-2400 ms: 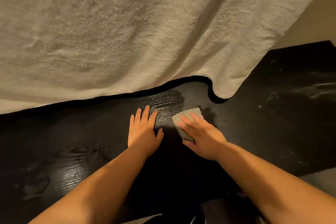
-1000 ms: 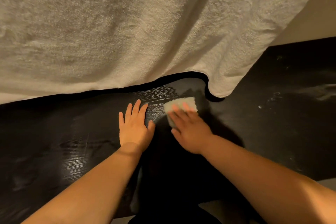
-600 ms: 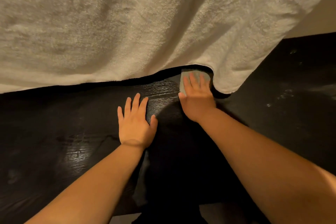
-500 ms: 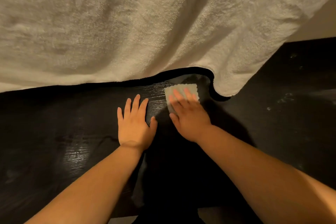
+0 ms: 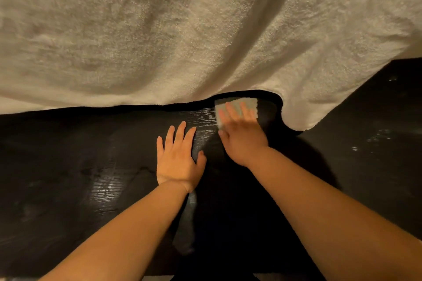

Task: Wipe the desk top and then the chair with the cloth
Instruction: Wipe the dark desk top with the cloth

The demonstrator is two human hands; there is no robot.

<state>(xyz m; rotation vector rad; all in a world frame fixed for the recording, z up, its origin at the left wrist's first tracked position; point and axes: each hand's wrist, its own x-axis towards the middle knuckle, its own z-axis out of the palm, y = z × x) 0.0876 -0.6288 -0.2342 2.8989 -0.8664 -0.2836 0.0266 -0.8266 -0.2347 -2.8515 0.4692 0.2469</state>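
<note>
The black wood-grain desk top (image 5: 68, 166) fills the lower half of the head view. A small folded grey-green cloth (image 5: 252, 105) lies on it near the hanging towel's edge. My right hand (image 5: 242, 139) presses flat on the cloth with straight fingers, blurred by motion. My left hand (image 5: 179, 159) rests flat on the desk just left of it, fingers spread, holding nothing. No chair is in view.
A large cream towel (image 5: 182, 29) hangs across the whole upper half, its lower edge close over the desk's back. Pale smudges (image 5: 376, 137) mark the desk at the right. The desk's near edge (image 5: 159, 277) runs along the bottom.
My right hand has slid the cloth back and forth, now pushed away toward the towel's edge again. The left hand has stayed planted on the desk.
</note>
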